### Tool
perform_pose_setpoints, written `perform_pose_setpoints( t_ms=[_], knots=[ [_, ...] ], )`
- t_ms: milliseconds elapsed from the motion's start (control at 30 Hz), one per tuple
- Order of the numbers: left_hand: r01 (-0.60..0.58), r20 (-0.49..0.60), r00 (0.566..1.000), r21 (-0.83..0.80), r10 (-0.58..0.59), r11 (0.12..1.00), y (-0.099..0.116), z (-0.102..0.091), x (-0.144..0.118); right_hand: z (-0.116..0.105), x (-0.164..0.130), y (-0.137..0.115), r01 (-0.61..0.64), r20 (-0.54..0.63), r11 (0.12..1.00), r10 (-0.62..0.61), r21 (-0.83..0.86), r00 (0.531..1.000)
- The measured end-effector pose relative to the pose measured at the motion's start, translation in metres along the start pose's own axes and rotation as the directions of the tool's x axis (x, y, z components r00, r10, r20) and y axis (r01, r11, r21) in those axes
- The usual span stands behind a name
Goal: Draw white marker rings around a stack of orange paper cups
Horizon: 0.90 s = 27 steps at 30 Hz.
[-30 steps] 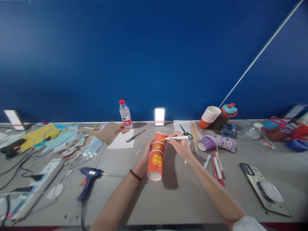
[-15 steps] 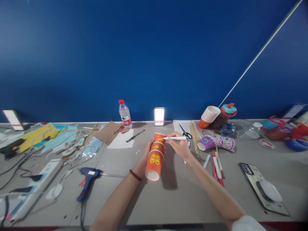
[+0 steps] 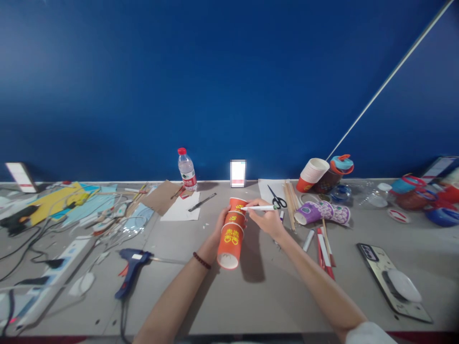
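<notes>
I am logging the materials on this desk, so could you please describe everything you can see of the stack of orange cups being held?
The stack of orange paper cups is three cups nested together, each printed with yellow characters and edged with a white rim. It is held above the grey table, tilted, with the open mouths towards the camera and the bases pointing away. The left hand grips its left side, while a white pen in the right hand has its tip at the farthest cup.
</notes>
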<state>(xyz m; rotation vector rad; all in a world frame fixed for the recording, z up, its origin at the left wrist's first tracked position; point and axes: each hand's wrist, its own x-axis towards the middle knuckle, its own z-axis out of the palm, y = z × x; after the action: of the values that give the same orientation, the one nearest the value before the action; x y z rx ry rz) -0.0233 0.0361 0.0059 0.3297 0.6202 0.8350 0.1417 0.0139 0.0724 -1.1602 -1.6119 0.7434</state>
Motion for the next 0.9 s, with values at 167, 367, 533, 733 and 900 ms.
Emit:
perform_pose_setpoints(
  t_ms=[167,367,533,733,900],
  knots=[
    [-0.011,-0.006,1.0,0.009,0.011,1.0,0.0,0.003,-0.003,0.0,-0.001,0.001,-0.02,-0.006,1.0,0.02,-0.008,1.0],
    [0.05,-0.039,0.998,0.0,-0.05,0.999,0.001,0.007,-0.006,0.002,0.0,0.003,-0.014,-0.048,1.0,0.014,0.008,0.999],
    [0.079,-0.068,0.995,0.009,-0.078,0.997,0.003,0.012,-0.011,0.001,0.0,0.008,-0.009,-0.046,1.0,0.008,-0.008,0.999],
    [0.066,-0.084,0.994,-0.003,-0.066,0.998,0.005,0.022,-0.024,0.0,0.001,0.008,-0.003,-0.056,1.0,0.004,0.006,0.998],
    [0.082,-0.098,0.992,-0.003,-0.082,0.997,0.005,0.021,-0.02,0.0,0.001,0.007,-0.001,-0.063,1.0,0.002,0.008,0.998]
  ],
)
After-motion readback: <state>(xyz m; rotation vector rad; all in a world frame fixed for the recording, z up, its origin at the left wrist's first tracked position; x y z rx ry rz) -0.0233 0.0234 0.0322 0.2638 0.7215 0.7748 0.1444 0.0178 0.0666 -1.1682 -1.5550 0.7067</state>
